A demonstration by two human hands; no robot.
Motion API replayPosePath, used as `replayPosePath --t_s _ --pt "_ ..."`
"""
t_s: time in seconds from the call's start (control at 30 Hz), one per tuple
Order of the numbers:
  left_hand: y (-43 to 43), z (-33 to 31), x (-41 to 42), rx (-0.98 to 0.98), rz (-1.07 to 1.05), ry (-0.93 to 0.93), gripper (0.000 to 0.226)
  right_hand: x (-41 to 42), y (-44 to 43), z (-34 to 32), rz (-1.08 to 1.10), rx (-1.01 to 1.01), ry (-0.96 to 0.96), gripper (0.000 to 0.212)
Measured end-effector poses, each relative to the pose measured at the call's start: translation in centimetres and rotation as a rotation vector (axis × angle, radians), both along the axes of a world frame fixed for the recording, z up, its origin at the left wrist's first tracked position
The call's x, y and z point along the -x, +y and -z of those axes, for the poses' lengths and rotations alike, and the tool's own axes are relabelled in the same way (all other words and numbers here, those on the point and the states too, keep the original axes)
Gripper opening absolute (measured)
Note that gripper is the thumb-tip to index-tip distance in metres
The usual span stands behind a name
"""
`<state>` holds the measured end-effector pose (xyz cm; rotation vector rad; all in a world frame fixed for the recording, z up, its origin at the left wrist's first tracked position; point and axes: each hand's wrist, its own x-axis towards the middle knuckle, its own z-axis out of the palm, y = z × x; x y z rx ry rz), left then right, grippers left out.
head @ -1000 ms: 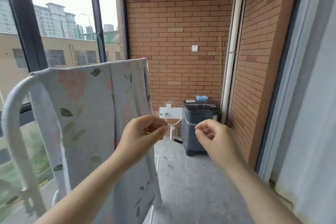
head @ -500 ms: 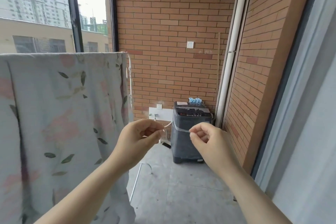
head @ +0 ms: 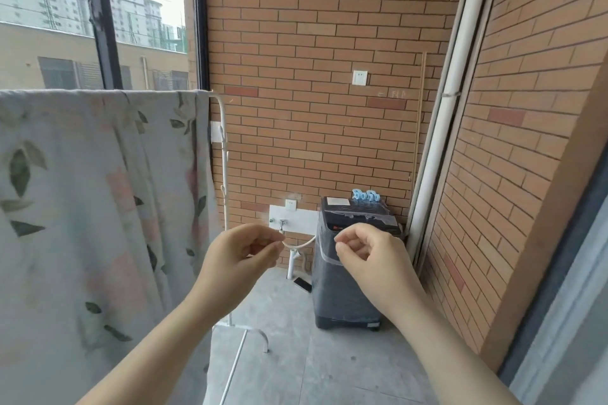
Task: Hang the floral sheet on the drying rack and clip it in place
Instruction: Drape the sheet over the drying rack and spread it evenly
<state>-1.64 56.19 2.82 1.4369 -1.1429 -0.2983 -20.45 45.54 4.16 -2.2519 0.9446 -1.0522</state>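
Observation:
The floral sheet (head: 98, 194) hangs over the top bar of the white drying rack (head: 224, 154) at the left, and its right edge stops just short of the rack's upright. Raised in front of me, right of the sheet, are my left hand (head: 243, 256) and my right hand (head: 365, 255). Their fingers are curled with the thumbs against the fingertips, and I see nothing in either hand. They touch neither the sheet nor the rack. A few blue clips (head: 365, 196) lie on top of the dark washing machine (head: 345, 289) by the far brick wall.
The rack's foot (head: 245, 332) stretches across the grey tiled floor. A tap and hose (head: 297, 242) are on the wall beside the machine. A white pipe (head: 437, 148) runs down the corner. Windows are on the left, and a sliding door frame (head: 559, 273) is on the right.
The view has swung and moved along the rack, so the sheet now shows side-on at the left and the washing machine looks nearer. Both hands keep the same curled pose.

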Motion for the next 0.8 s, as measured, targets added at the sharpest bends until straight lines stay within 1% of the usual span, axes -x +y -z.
replayPosePath --t_s 0.2,0.3,0.47,0.7,0.8 --pt "-10.7 1.1 -3.1 -0.037 -0.029 -0.003 0.013 -4.0 -11.2 1.0 -0.058 -0.028 -0.007 0.006" --pt "-16.6 1.9 -4.4 -0.038 -0.097 -0.002 0.013 -5.6 -18.0 2.0 -0.117 -0.053 -0.016 0.007" --pt "-24.7 2.2 -6.6 -0.041 -0.207 0.052 0.011 -9.4 -28.6 1.7 -0.212 -0.076 -0.025 0.008" --pt "-33.4 2.2 -11.4 -0.054 -0.361 0.025 0.011 -17.1 -39.5 2.3 -0.373 -0.146 -0.012 0.007" --pt "-37.3 3.0 -14.7 -0.041 -0.424 0.049 0.011 -20.8 -44.2 3.0 -0.405 -0.125 0.028 0.007"
